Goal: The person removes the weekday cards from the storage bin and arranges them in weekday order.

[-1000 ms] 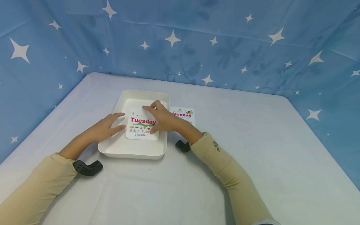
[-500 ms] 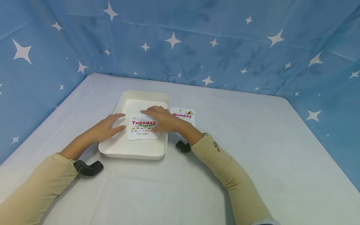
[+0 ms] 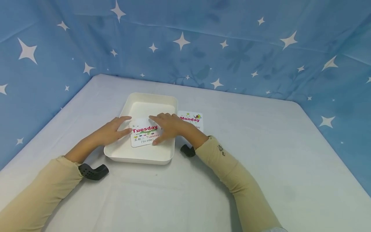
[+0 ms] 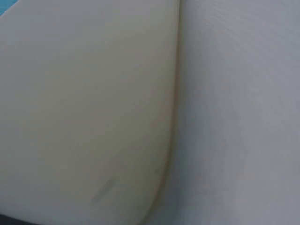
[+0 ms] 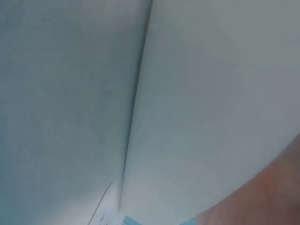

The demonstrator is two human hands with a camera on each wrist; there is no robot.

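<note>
A white card [image 3: 143, 132] printed "Tuesday" lies, slightly turned, inside a white tray [image 3: 136, 155]. Over the tray's left rim reaches my left hand [image 3: 111, 131], its fingers loosely spread and the thumb tip right at the card's left edge. My right hand [image 3: 169, 127] comes across the right rim with fingers spread over the card's right side; its thumb is at the lower edge and the index fingertip near the top edge. The right hand hides part of the card. The wrist views show mostly the tray's outer wall [image 4: 93, 103].
A "Monday" card [image 3: 191, 119] lies on the white tablecloth [image 3: 246, 135] just right of the tray, partly behind the right wrist. Black curved wrist pieces [image 3: 94, 172] stick out below both sleeves. A blue starry curtain [image 3: 203, 42] backs the table.
The Tuesday card has turned slightly counterclockwise and shifted a little left in the tray. The right thumb has moved down to its lower edge. The left hand has stayed almost still.
</note>
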